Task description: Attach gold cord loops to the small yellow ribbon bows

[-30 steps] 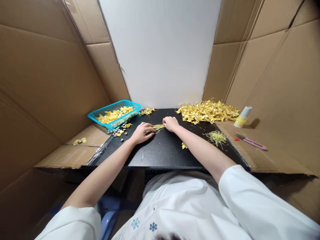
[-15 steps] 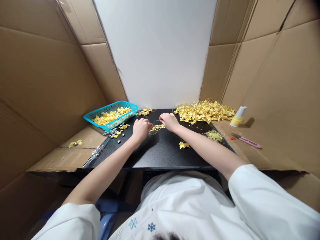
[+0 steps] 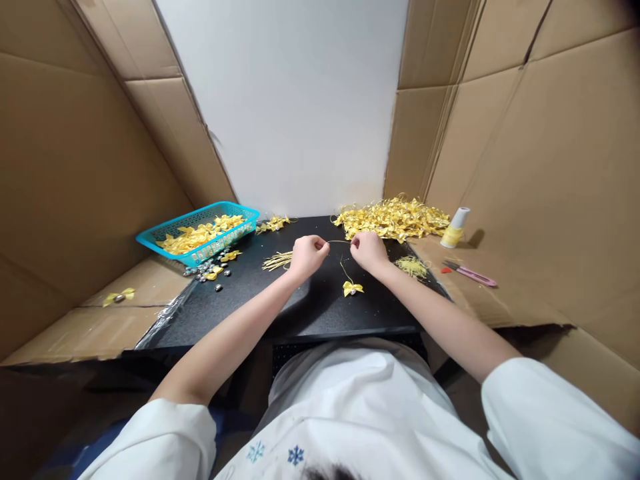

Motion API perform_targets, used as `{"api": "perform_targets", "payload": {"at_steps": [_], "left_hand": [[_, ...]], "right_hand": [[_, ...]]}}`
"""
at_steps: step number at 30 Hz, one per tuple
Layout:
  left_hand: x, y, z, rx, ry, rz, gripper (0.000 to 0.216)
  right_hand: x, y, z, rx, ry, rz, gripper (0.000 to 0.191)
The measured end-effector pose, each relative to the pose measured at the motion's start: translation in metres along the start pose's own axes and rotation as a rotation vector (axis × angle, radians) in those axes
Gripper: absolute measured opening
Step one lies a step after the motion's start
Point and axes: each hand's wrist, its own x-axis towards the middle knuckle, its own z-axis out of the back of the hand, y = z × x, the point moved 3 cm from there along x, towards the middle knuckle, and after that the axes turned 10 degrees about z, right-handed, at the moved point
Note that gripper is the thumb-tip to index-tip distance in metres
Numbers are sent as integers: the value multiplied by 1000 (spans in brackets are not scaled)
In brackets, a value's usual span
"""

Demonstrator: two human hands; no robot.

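A thin gold cord (image 3: 339, 241) spans the gap between my two hands, above the black table (image 3: 280, 313). My left hand (image 3: 309, 257) pinches one end of it, and my right hand (image 3: 369, 251) pinches the other. Just left of my left hand lies a bundle of gold cords (image 3: 277, 261), partly covered by that hand. Below the stretched cord, a yellow ribbon bow (image 3: 353, 289) with a silvery bead at its middle rests on the table, a thin string running up from it.
At the left, a blue basket (image 3: 200, 257) holds yellow bows beside loose silver beads (image 3: 207, 270). A heap of yellow bows (image 3: 395, 219) lies at the back right. Cord scraps (image 3: 413, 267), a cone of yellow thread (image 3: 455, 228) and pink-handled snips (image 3: 473, 275) are on the right.
Both hands have moved right, away from the cord bundle, which now lies left of my left hand. One cord is drawn out between them. The camera view has shifted.
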Motion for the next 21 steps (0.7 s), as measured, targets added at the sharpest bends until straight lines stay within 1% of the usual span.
{"api": "perform_targets", "payload": {"at_steps": [2, 3, 6, 8, 10, 12, 16, 18, 21], "left_hand": [[0, 4, -12, -170, 52, 112, 15], [0, 8, -18, -262, 68, 178, 13], [-4, 16, -34, -536, 115, 320, 13], [-7, 19, -41, -656, 126, 349, 15], [-9, 21, -43, -721, 96, 349, 18], [-11, 22, -44, -756, 53, 349, 22], [-12, 25, -43, -813, 18, 382, 25], [-11, 28, -43, -843, 5, 412, 28], [-10, 32, -44, -884, 16, 459, 33]], "right_hand": [[-1, -9, -4, 284, -128, -115, 9], [-2, -12, -8, 455, -171, -195, 6], [-6, -11, -23, 963, -207, -444, 7], [-10, -5, -28, 1174, -213, -539, 11], [-15, 0, -29, 1272, -225, -579, 15], [-18, 4, -29, 1305, -240, -584, 16], [-20, 5, -29, 1333, -283, -552, 14], [-19, 5, -29, 1363, -284, -531, 14], [-19, 5, -31, 1378, -291, -467, 13]]}}
